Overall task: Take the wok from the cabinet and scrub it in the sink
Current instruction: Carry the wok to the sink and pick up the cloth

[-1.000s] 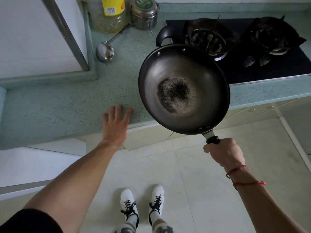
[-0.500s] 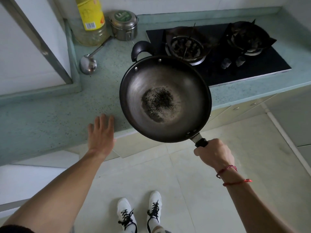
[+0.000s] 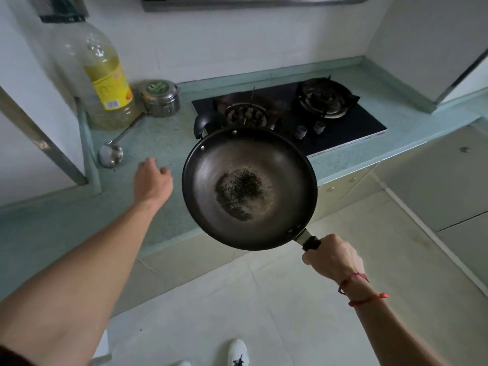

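A dark round wok (image 3: 249,165) with a patch of black burnt residue in its bottom hangs in the air above the front edge of the countertop. My right hand (image 3: 331,257) is shut around its black long handle, at the wok's lower right. A small loop handle sticks out of the wok's far rim. My left hand (image 3: 151,180) hovers over the counter just left of the wok, holding nothing, its fingers loosely curled. No sink is in view.
A pale green countertop (image 3: 158,143) carries a two-burner gas hob (image 3: 290,114) behind the wok, a large oil bottle (image 3: 103,83), a steel lidded tin (image 3: 159,97) and a steel ladle (image 3: 111,154). Cabinet fronts (image 3: 343,186) run below; tiled floor beneath.
The view has tilted up and the counter sits lower in frame. My left hand has moved forward from the counter's front edge over its surface, and its fingers have curled. The wok stays held.
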Tool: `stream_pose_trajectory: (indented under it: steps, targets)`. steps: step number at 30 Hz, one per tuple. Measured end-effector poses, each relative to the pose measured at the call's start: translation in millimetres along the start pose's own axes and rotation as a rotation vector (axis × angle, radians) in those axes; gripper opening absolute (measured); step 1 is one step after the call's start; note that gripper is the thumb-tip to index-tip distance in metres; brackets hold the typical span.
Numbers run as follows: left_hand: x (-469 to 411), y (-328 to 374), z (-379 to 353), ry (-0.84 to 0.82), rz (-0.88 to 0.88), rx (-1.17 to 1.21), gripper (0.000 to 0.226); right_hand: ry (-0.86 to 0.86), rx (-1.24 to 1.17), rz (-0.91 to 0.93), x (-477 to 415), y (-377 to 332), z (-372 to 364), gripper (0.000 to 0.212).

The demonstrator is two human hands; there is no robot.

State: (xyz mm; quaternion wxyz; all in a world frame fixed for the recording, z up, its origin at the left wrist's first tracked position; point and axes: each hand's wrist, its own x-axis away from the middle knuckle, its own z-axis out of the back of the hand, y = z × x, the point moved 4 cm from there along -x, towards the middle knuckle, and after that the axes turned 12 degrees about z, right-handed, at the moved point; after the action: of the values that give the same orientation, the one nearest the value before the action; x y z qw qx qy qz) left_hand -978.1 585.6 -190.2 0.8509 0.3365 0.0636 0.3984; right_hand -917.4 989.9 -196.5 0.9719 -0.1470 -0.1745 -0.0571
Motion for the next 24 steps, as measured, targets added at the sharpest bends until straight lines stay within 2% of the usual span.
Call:
stream_pose_trajectory:
  steps: [6,9,12,14,18,24]
  targets:
    - [20,116,-18,-0.147,-0.103,0.109,0.059,0.044,0.063,0.001,13,35,34,0.025]
    - [34,156,-34,-0.165,-0.155,0.180,0.047,0.057,0.092,-0.008,21,61,53,0.024]
    - [46,179,-53,-0.138,-0.204,0.245,0.042,0.050,0.113,-0.025,27,92,66,0.022]
    - [56,187,-67,-0.150,-0.196,0.249,0.046,0.057,0.130,-0.036,31,112,72,0.021]
    - [90,204,-94,-0.216,-0.156,0.210,0.037,0.080,0.180,-0.063,36,148,81,0.019]
    - [148,243,-124,-0.297,-0.272,0.141,0.033,0.179,0.218,-0.158,53,206,93,0.009]
